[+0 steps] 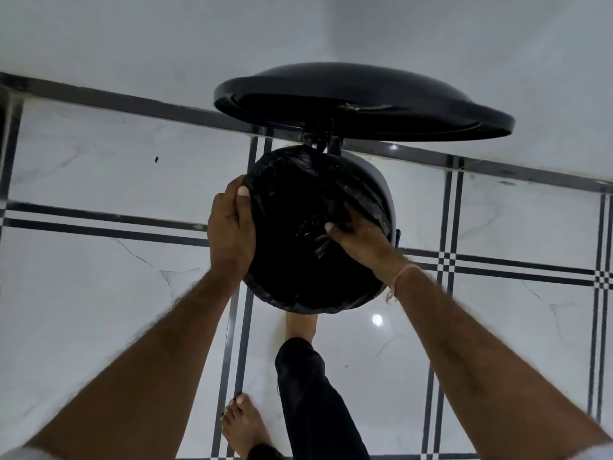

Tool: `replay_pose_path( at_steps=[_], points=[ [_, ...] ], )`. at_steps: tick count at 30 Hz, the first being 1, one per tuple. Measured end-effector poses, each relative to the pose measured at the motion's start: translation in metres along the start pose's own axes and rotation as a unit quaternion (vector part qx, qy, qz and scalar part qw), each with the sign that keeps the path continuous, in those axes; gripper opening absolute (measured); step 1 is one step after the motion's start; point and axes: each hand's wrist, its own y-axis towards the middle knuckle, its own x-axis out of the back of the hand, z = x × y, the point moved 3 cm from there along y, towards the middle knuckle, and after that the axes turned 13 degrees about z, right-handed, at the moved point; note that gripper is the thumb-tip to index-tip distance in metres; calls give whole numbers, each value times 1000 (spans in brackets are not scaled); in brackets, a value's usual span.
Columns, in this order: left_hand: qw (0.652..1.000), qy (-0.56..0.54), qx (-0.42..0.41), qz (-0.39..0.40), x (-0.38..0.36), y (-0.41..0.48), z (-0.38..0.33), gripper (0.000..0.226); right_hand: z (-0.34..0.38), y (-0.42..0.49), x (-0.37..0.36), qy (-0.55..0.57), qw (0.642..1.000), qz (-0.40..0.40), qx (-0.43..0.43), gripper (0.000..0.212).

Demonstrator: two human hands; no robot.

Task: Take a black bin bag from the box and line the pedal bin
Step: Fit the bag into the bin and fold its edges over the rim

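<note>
"Where was the bag at that point?"

"The black bin bag (pixel 292 200) sat in the mouth of the pedal bin (pixel 381 187). Its edge was folded over the rim on the left and along the side nearest me, hanging down a little outside. On the far right the plastic ran across inside the opening, and the bin's grey wall showed bare beside it."

"And your hands?"

"Apart, one on each side of the opening, both on the bag. My left hand (pixel 229 227) gripped the left rim, with the thumb over the top on the plastic and the fingers curled down the outside. My right hand (pixel 361 240) was at the near right, its fingers pinching a crumpled bunch of the bag just inside the mouth. A pale thread (pixel 403 273) was tied round that wrist."

"Was the lid up?"

"Yes. The black lid (pixel 365 104) stood raised behind the bin on its hinge, and I was looking at its underside. One bare foot (pixel 300 327) was pushed in under the front of the bin. The bin hid its toes, so I could not tell what it pressed on. The black trouser leg (pixel 308 393) belonged to that foot. My other foot (pixel 245 423) was flat on the floor (pixel 99 277), nearer me and to the left."

"What sort of floor?"

"Glossy white tiles with thin dark double lines, meeting a pale wall (pixel 132 34) along a dark strip (pixel 116 96) behind the bin."
</note>
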Motion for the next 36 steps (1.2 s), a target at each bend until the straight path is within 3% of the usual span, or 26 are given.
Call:
replay_pose_path(
  at_steps=[3,6,8,10,14,18,22,25,31,36],
  points=[
    [1000,0,4,9,0,1,-1,43,6,-13,8,-27,998,-41,37,70],
    [1000,7,0,20,2,2,1,46,5,-33,16,-85,972,-204,85,58],
    [999,14,-1,30,4,3,1,48,-2,-42,22,-61,950,-289,97,52],
    [999,18,4,38,4,4,-1,46,-7,-43,29,-2,941,-323,102,43],
    [999,-2,-2,39,6,1,-13,38,-5,-29,47,16,936,-342,86,38],
    [991,-113,51,57,11,5,-18,32,-2,-9,61,43,935,-344,74,31],
    [981,-148,98,80,17,18,-22,50,1,-3,69,122,929,-337,93,23],
    [979,-128,125,97,19,31,-29,47,2,-1,69,108,924,-352,107,22],
    [961,-211,149,99,18,46,-51,25,0,6,70,41,905,-412,93,20],
    [956,-214,152,133,19,53,-55,24,0,16,78,42,924,-376,62,26]
  ],
)
